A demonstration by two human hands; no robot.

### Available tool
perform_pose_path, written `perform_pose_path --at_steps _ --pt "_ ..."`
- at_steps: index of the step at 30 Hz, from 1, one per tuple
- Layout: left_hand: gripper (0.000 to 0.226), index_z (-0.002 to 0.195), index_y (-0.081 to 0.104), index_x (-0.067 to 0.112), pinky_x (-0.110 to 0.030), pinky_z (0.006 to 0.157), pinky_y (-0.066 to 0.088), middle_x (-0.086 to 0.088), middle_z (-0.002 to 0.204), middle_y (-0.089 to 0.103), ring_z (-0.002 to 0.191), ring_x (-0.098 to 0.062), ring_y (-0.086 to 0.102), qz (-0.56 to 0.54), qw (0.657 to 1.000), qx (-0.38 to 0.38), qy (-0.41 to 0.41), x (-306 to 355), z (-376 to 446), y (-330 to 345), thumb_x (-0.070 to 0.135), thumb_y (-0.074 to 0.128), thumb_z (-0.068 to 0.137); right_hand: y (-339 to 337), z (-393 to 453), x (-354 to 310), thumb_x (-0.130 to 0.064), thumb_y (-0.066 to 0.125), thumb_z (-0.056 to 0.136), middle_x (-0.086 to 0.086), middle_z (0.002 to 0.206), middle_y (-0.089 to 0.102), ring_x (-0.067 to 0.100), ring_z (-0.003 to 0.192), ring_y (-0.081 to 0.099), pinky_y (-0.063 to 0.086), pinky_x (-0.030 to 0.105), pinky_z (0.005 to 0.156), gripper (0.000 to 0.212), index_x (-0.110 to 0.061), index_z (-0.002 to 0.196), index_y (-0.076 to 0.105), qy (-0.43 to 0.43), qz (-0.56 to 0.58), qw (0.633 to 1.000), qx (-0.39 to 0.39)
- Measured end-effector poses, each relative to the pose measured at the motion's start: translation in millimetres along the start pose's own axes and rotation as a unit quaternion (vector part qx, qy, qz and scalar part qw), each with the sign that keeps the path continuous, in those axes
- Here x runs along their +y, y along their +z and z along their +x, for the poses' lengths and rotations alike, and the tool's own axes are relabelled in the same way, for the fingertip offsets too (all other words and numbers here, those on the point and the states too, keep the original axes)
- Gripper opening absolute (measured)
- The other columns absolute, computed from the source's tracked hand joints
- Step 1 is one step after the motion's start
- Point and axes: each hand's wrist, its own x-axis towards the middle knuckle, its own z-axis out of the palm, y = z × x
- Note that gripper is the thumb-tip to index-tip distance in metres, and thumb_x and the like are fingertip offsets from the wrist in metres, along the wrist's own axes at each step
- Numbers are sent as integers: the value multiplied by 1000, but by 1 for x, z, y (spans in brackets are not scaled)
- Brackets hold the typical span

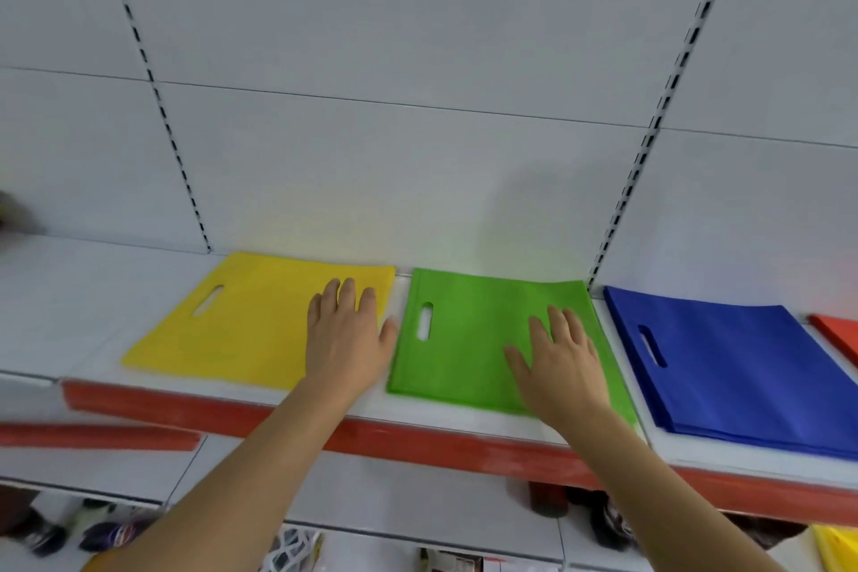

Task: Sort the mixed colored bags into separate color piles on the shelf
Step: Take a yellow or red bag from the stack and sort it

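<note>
Flat bags with cut-out handles lie in a row on the white shelf (pixel 69 307). From left to right they are a yellow bag (pixel 241 330), a green bag (pixel 464 339), a blue pile (pixel 733 367) and the edge of a red bag (pixel 835 334) at the far right. My left hand (pixel 346 334) rests flat on the right part of the yellow bag, fingers straight. On the right half of the green bag lies my right hand (pixel 559 362), also flat with fingers spread. Neither hand grips anything.
The shelf has a red front strip (pixel 418 437) and a white back panel with slotted uprights (pixel 650 130). A lower shelf level shows below, with dark objects and packaging. Another yellow item (pixel 835 553) peeks in at the bottom right corner.
</note>
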Motion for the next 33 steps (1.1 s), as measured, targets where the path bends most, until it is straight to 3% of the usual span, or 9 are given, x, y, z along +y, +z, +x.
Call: perform_pose_path --at_steps 6,13,20,27,33 --pt "71 157 43 18 -54 127 17 -13 168 33 158 -34 19 -1 999 9 -32 -79 -20 -29 62 37 103 -13 -8 -88 -70 22 103 10 174 17 31 162 8 18 50 130 79 -21 164 29 -54 -7 998 19" --pt "70 155 48 18 -55 125 21 -16 165 37 156 -36 24 -1 996 36 -76 -223 -62 -70 63 37 103 -8 -28 -249 -70 27 103 8 173 22 30 162 10 21 49 129 76 -22 163 32 -123 29 991 32" --pt "76 160 39 19 -55 127 16 -15 171 24 159 -35 14 19 988 20 -153 -357 -108 -92 67 25 103 5 -44 -398 -66 29 104 10 172 24 31 162 10 23 51 128 75 -19 162 35 -203 54 977 27" --pt "72 160 40 20 -54 128 17 -14 171 26 159 -33 16 40 973 27 -228 -477 -127 -106 65 25 105 17 -34 -547 -64 28 106 14 172 25 34 161 11 18 50 129 75 -15 163 34 -305 75 949 20" --pt "67 157 43 22 -51 127 22 -9 166 36 157 -31 24 70 962 27 -262 -577 -116 -117 63 26 107 26 -2 -667 -63 26 107 13 173 21 32 162 9 17 47 130 75 -15 164 30 -342 113 933 20"
